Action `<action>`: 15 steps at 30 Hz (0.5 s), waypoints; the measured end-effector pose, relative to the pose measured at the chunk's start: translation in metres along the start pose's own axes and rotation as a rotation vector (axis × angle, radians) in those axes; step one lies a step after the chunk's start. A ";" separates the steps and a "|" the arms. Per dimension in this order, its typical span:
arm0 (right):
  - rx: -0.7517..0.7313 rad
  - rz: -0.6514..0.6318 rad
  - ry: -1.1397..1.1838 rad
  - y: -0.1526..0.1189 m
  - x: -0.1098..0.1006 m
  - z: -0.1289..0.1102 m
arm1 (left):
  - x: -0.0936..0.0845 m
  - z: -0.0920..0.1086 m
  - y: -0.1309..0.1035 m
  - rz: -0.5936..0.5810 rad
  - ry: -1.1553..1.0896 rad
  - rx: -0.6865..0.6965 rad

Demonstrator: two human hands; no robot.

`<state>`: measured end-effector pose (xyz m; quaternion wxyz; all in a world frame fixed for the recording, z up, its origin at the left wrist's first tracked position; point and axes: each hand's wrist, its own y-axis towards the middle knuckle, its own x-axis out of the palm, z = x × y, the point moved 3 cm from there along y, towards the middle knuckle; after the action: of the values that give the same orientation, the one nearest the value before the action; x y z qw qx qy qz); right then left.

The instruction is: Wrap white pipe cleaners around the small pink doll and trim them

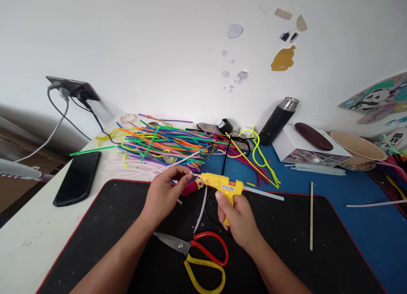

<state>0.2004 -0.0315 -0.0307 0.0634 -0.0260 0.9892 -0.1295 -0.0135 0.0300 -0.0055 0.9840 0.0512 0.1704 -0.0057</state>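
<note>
My right hand (237, 217) grips a yellow hot glue gun (219, 182) by its handle, with the nozzle pointing left. A translucent glue stick (265, 194) juts from the gun's back end. Right at the nozzle tip, the thumb and fingers of my left hand (167, 192) are pinched together; whatever is between them is too small to make out. Just behind the nozzle lies a magenta object (191, 188), partly hidden. Below my hands, scissors (187, 246) with one red and one yellow handle rest on the black mat (121, 234).
A heap of colourful pipe cleaners (165, 141) spreads along the wall. A phone (78, 179) lies at left. On the right are a thin wooden stick (311, 217), a black thermos (276, 122), a white box (305, 147) and a bowl (356, 145). A power strip (73, 87) is at the wall.
</note>
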 end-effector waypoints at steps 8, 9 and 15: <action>-0.004 0.000 -0.016 0.000 -0.001 -0.002 | -0.001 0.001 0.000 0.004 -0.005 0.008; -0.006 0.001 -0.016 0.000 -0.001 -0.002 | -0.001 0.001 0.000 0.004 -0.008 0.007; -0.002 0.013 -0.001 -0.001 0.000 -0.003 | 0.000 0.004 0.000 0.010 -0.019 0.001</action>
<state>0.2002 -0.0314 -0.0277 0.0647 -0.0198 0.9895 -0.1279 -0.0126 0.0291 -0.0016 0.9856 0.0523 0.1609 -0.0012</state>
